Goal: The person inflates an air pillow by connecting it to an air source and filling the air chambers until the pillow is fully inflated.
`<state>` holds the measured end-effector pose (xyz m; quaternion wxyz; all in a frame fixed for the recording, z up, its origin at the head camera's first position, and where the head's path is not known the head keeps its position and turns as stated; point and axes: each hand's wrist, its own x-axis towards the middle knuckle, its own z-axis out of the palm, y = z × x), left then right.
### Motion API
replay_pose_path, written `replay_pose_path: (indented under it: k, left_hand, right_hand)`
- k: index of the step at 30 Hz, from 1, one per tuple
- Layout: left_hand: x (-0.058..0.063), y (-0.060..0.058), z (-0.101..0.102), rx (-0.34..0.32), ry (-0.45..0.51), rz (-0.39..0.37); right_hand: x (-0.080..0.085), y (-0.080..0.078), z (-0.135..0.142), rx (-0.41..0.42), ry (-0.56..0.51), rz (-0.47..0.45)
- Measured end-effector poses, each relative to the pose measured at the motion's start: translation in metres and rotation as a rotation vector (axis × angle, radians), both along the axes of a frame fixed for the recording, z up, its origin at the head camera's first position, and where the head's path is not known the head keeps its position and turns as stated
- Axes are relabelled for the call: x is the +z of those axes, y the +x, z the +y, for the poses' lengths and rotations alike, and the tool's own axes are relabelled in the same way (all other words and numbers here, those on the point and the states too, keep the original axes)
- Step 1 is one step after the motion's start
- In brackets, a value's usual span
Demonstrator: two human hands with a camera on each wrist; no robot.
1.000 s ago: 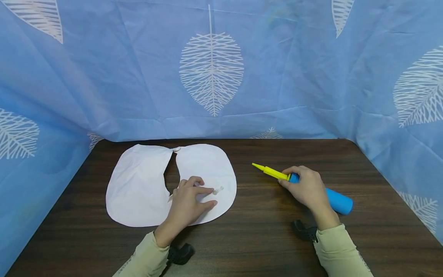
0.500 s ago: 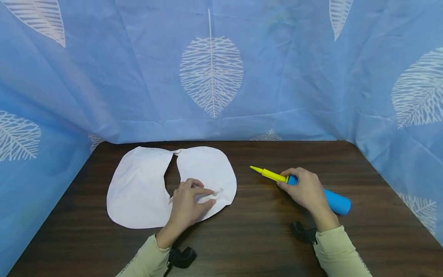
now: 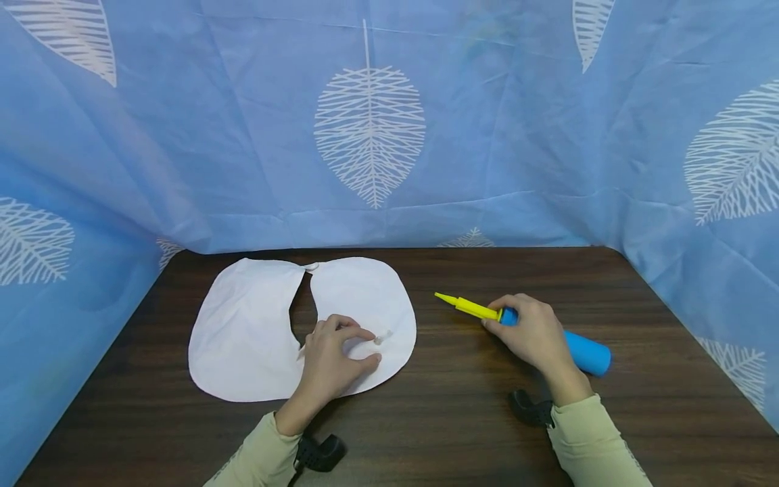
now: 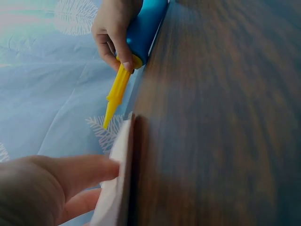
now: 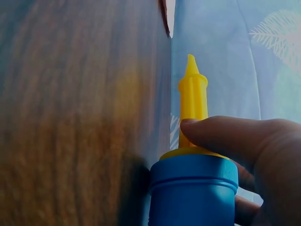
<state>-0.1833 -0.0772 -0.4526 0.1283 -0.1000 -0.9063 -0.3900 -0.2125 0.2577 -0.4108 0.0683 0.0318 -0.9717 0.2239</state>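
Observation:
A flat white two-lobed inflatable [image 3: 243, 331] with a gap in its middle lies on the dark wooden table. On its right lobe is a small clear valve [image 3: 380, 338]. My left hand [image 3: 331, 362] rests over that lobe, thumb and index finger spread a little apart beside the valve. In the left wrist view its thumb [image 4: 106, 169] touches the white sheet. My right hand [image 3: 538, 338] grips a blue hand pump [image 3: 587, 353] around its front end. The pump's yellow nozzle [image 5: 192, 94] points left toward the inflatable, and the thumb lies along the nozzle's base.
The dark wooden table [image 3: 450, 419] spans the space under both hands. Behind it and at the sides hangs a blue curtain [image 3: 255, 122] with white leaf prints. A black wrist mount [image 3: 319, 453] sits below each hand.
The right hand has shifted slightly left with the pump. The left thumb and index finger drew together, bunching the sheet beside the valve, then spread apart, and the sheet flattened again.

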Motion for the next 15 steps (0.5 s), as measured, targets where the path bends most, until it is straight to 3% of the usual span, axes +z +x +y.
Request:
replay_pose_path:
  k: [15]
  left_hand:
    - [0.0024, 0.0021, -0.0054, -0.076, -0.086, -0.027]
  right_hand:
    - [-0.0002, 0.0005, -0.0029, -0.004, 0.016, 0.008]
